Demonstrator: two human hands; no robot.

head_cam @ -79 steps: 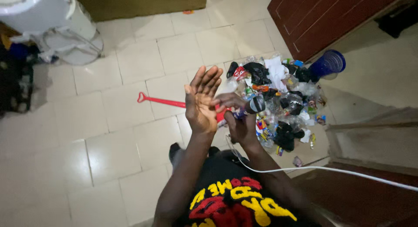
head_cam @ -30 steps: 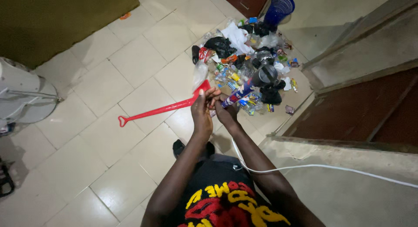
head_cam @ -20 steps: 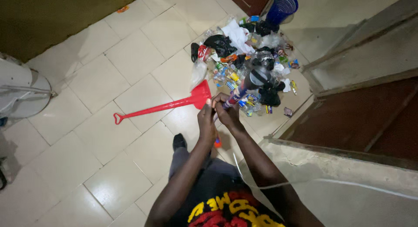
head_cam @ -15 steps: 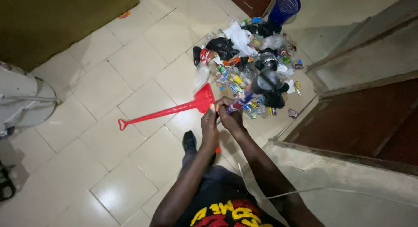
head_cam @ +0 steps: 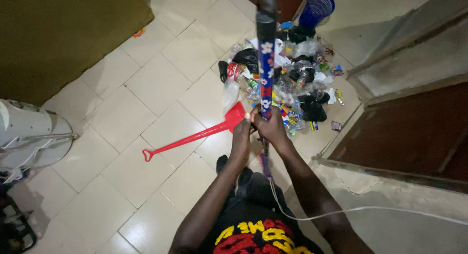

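A long blue stick with a white and red flower pattern (head_cam: 265, 64) stands upright in front of me, its dark top end close to the camera. My right hand (head_cam: 273, 130) is wrapped around it low down. My left hand (head_cam: 241, 137) is curled against the stick right beside the right hand, thumb up. Just left of my hands, a red long-handled dustpan (head_cam: 195, 137) lies on the tiled floor with its scoop facing a pile of rubbish (head_cam: 292, 74): plastic bottles, wrappers and black bags.
A blue mesh basket (head_cam: 318, 3) stands beyond the pile. A white fan base (head_cam: 29, 132) is at the left, an olive carpet (head_cam: 63, 35) at the top left, a dark wooden door (head_cam: 414, 132) and step at the right. A white cable (head_cam: 341, 212) crosses my right arm.
My hands were together low over the dustpan with only a small part of the stick showing; now the blue stick stands up towards the camera. The view has shifted closer to the pile.
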